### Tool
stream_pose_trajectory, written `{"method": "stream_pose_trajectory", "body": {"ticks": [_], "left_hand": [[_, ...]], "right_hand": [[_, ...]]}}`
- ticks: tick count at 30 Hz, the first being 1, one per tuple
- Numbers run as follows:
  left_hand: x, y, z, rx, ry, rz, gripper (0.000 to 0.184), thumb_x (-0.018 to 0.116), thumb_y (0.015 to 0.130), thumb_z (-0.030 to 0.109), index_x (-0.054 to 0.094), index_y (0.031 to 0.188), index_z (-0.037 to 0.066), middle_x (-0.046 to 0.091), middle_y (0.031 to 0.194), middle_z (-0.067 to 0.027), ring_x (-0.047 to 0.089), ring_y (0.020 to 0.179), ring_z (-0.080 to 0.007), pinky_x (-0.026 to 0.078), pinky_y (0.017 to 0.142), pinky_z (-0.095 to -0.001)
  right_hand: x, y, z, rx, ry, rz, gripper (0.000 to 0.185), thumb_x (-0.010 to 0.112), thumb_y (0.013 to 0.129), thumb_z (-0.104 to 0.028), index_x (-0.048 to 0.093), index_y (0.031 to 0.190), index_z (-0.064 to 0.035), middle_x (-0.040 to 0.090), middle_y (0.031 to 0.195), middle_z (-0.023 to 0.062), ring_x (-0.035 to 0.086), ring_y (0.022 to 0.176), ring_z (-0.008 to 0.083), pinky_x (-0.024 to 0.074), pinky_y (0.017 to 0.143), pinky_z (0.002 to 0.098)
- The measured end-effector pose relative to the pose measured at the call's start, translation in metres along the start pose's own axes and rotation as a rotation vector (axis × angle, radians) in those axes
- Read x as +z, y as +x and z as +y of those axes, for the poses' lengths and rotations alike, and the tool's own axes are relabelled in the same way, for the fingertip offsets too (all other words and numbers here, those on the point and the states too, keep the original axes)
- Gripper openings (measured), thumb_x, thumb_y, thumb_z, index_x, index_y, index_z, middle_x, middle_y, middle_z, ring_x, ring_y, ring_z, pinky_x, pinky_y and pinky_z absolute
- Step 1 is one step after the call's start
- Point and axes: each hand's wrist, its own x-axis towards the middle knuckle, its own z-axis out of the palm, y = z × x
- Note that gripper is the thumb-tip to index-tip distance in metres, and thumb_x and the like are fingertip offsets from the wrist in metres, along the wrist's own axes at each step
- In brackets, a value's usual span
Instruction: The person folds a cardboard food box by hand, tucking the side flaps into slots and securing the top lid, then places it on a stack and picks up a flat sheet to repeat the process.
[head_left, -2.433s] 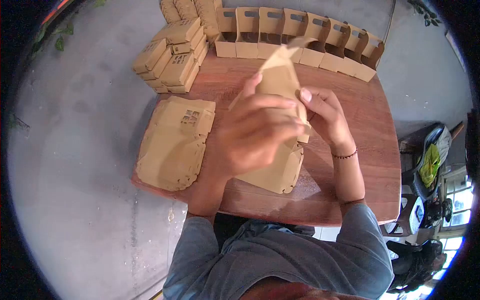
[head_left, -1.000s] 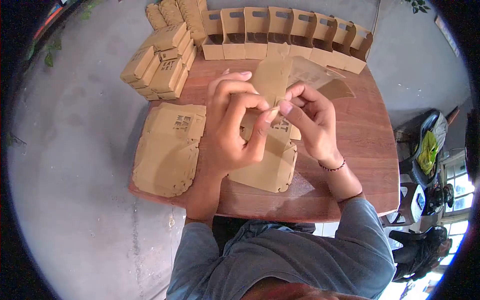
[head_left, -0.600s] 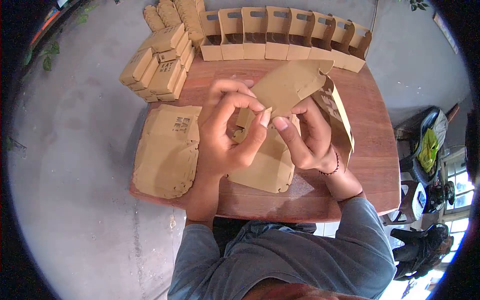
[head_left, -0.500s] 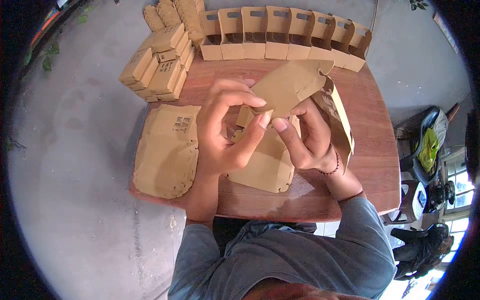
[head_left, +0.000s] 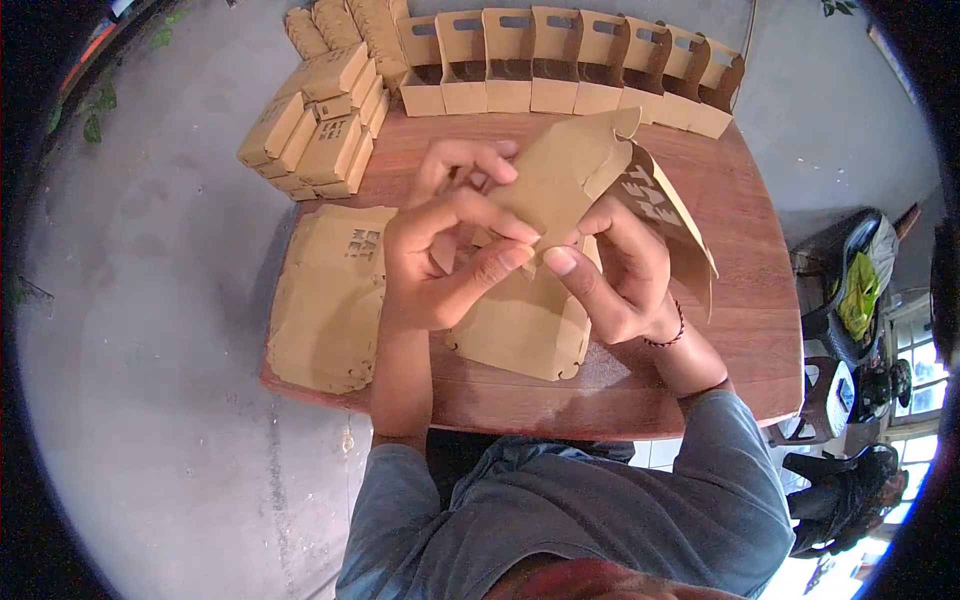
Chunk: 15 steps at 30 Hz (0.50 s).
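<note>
A partly folded brown cardboard box point(head_left: 565, 170) is held up above the table, with a printed flap hanging down on its right side. My left hand point(head_left: 455, 240) pinches the box's near corner between thumb and forefinger, the other fingers raised. Close beside it, my right hand point(head_left: 620, 275) grips the same corner area with thumb and bent fingers. Beneath my hands lies a flat cardboard blank point(head_left: 525, 335), partly hidden by them. To the left, a stack of flat blanks point(head_left: 325, 305) printed "EAT ME!" rests near the table edge.
Folded closed boxes point(head_left: 335, 150) are piled at the back left. Several open carriers with handle holes point(head_left: 555, 60) line the back edge of the wooden table point(head_left: 740, 350). A stool point(head_left: 820, 400) and a chair with bags point(head_left: 860, 290) stand to the right.
The held box has tilted and shifted slightly left and down, and its printed flap shows more. Both hands stay at the same corner; my left hand's rear fingers have lifted.
</note>
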Motion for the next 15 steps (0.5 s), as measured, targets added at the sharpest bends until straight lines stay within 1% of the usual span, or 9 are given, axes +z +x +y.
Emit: {"method": "stream_pose_trajectory", "body": {"ticks": [1,3,4,6,7,9,10,14,15], "left_hand": [[0.003,-0.001,0.001,0.0,0.001,0.0,0.021,0.077,0.077,0.0,0.07,0.096,0.001,0.049,0.121,-0.0141,0.05,0.119,-0.0278,0.041,0.104,-0.0425],[0.012,-0.002,0.004,-0.188,-0.208,0.13,0.042,0.076,0.079,0.0,0.058,0.117,0.001,0.045,0.13,-0.0142,0.045,0.126,-0.0261,0.035,0.109,-0.0408],[0.013,-0.001,0.002,-0.187,-0.208,0.13,0.042,0.076,0.079,0.0,0.058,0.117,0.001,0.045,0.13,-0.0142,0.045,0.126,-0.0261,0.035,0.109,-0.0408],[0.013,-0.001,-0.001,-0.192,-0.233,0.116,0.059,0.075,0.08,-0.001,0.044,0.13,0.002,0.043,0.135,-0.0156,0.043,0.13,-0.0264,0.034,0.11,-0.0399],[0.013,-0.001,-0.001,-0.192,-0.233,0.115,0.059,0.075,0.08,-0.001,0.044,0.13,0.002,0.043,0.135,-0.0156,0.043,0.13,-0.0264,0.034,0.11,-0.0399],[0.016,0.002,0.0,-0.157,-0.198,0.124,0.068,0.074,0.08,0.0,0.039,0.138,0.003,0.037,0.145,-0.018,0.04,0.135,-0.0291,0.033,0.112,-0.0411],[0.017,0.004,0.001,-0.157,-0.197,0.126,0.068,0.074,0.08,0.0,0.039,0.138,0.003,0.037,0.145,-0.018,0.04,0.135,-0.0291,0.033,0.112,-0.0411],[0.014,0.007,-0.002,-0.163,-0.17,0.148,0.081,0.073,0.083,0.004,0.027,0.149,0.002,0.033,0.15,-0.0203,0.037,0.138,-0.0304,0.03,0.114,-0.0425],[0.012,0.007,-0.005,-0.177,-0.162,0.12,0.085,0.073,0.084,0.005,0.022,0.152,0.001,0.033,0.151,-0.0209,0.037,0.138,-0.0307,0.03,0.114,-0.0426]], "right_hand": [[-0.001,0.0,-0.002,0.0,0.0,-0.001,0.01,0.068,0.087,-0.003,0.059,0.089,0.0005,0.063,0.084,0.0132,0.063,0.076,0.0212,0.0479,0.069,0.0297],[-0.002,0.002,-0.006,0.016,-0.016,-0.052,0.013,0.069,0.088,-0.006,0.058,0.092,-0.0004,0.066,0.088,0.0118,0.065,0.084,0.0176,0.0497,0.074,0.0276],[0.001,0.0,-0.009,0.015,-0.016,-0.052,0.013,0.069,0.088,-0.006,0.058,0.092,-0.0004,0.066,0.088,0.0118,0.065,0.084,0.0176,0.0497,0.074,0.0276],[0.007,-0.005,-0.014,0.286,0.289,0.015,0.017,0.071,0.089,-0.008,0.057,0.097,-0.0014,0.067,0.092,0.0097,0.065,0.093,0.0143,0.0503,0.079,0.0261],[0.007,-0.004,-0.014,0.285,0.289,0.016,0.017,0.071,0.089,-0.008,0.057,0.097,-0.0014,0.067,0.092,0.0097,0.065,0.093,0.0143,0.0503,0.079,0.0261],[0.006,-0.002,-0.013,0.256,0.283,0.008,0.028,0.073,0.086,-0.003,0.053,0.106,-0.0018,0.063,0.104,0.0103,0.065,0.098,0.016,0.0507,0.087,0.0284],[0.006,-0.002,-0.012,0.242,0.28,0.002,0.035,0.074,0.084,-0.001,0.051,0.11,-0.0019,0.061,0.11,0.0107,0.065,0.101,0.0168,0.0509,0.091,0.0296],[0.01,0.001,-0.007,0.213,0.348,0.034,0.048,0.075,0.081,0.002,0.047,0.12,-0.0017,0.057,0.118,0.012,0.065,0.105,0.0208,0.0525,0.094,0.032],[0.011,0.0,-0.001,0.167,0.213,0.039,0.053,0.075,0.08,0.002,0.046,0.124,-0.0018,0.056,0.121,0.0132,0.066,0.106,0.0229,0.0544,0.092,0.0332]]}}
